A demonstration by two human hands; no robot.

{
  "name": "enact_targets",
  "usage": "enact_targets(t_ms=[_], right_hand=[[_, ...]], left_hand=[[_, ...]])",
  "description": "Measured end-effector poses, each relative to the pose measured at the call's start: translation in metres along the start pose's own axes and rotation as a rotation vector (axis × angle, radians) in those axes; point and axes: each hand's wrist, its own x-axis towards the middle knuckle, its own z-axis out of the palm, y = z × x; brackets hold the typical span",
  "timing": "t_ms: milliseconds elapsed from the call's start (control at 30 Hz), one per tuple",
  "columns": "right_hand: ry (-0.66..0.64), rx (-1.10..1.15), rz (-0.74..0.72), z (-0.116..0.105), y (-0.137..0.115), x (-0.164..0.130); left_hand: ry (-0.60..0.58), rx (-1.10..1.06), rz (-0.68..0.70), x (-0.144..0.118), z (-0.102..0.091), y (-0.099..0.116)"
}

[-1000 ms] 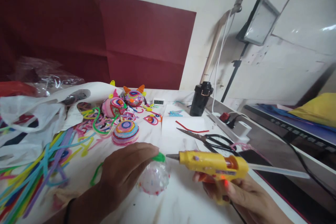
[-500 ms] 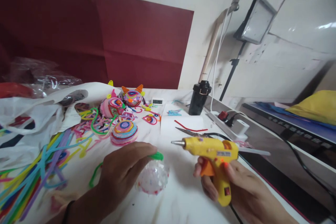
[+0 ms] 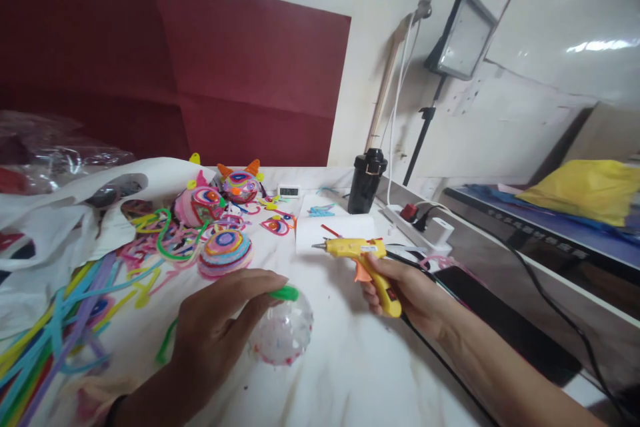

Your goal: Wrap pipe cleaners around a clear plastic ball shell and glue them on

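Observation:
Low in the middle of the head view, my left hand (image 3: 220, 333) pinches a green fuzzy piece (image 3: 285, 293), like pipe cleaner, at the top of a clear ball (image 3: 283, 333) dotted with coloured specks. The ball rests on the white marbled table. My right hand (image 3: 393, 280) is wrapped round the handle of a yellow hot glue gun (image 3: 357, 248) with an orange trigger. Its metal nozzle points left, above a white sheet of paper (image 3: 305, 237). A striped ball (image 3: 226, 252) of coiled pipe cleaners sits beyond my left hand.
Loose pipe cleaners (image 3: 50, 333) spread across the left side. Two decorated balls, one with orange horns (image 3: 240, 185), stand at the back near a small digital clock (image 3: 289, 191). A black bottle (image 3: 367, 181), a power strip (image 3: 415, 227) and a dark phone-like slab (image 3: 505, 320) line the right.
My right hand has carried the glue gun away from me, down toward the white paper. My left hand stays at the green piece on the clear ball. The view has shifted slightly right.

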Motion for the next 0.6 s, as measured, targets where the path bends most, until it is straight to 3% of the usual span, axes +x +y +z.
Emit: enact_targets(t_ms=[100, 333, 467, 600], right_hand=[[0.104, -0.153, 0.028, -0.001, 0.005, 0.012], [0.118, -0.405, -0.109, -0.004, 0.005, 0.027], [0.213, -0.566, -0.288, -0.005, -0.004, 0.018], [0.249, -0.749, -0.584, 0.027, -0.005, -0.007]], left_hand=[[-0.01, -0.028, -0.025, -0.002, 0.001, -0.002], [0.012, -0.085, -0.128, 0.0, 0.002, 0.002], [0.011, -0.188, -0.291, 0.002, 0.004, 0.006], [0.007, -0.317, -0.414, 0.005, 0.006, 0.009]])
